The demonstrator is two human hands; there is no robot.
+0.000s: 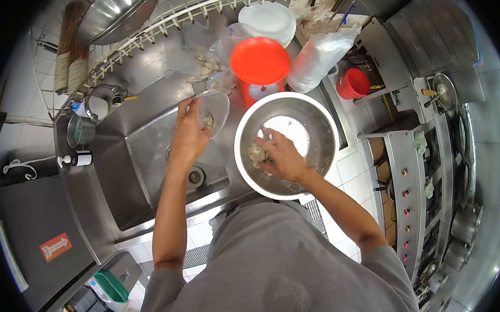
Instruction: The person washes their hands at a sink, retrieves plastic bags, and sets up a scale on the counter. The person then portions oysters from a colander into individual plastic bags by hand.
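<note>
My left hand (189, 131) is closed on the edge of a clear plastic bag (218, 104) above the right part of the sink. A few small pale pieces (208, 121) lie in the bag. My right hand (285, 157) reaches into a big metal colander (240, 156), its fingers curved round a clump of pale, greyish pieces (255, 154) whose kind I cannot make out. Just behind the colander stands a kitchen scale (263, 91) with a red pan (260, 61). More clear bags with pale pieces (206, 67) rest left of the scale.
The steel sink (121, 179) takes up the left side. White plates (268, 19) and a full white plastic bag (324, 56) are at the back. A red bucket (353, 84) and a stove (404, 193) stand to the right. A soap bottle (80, 158) sits at the left edge.
</note>
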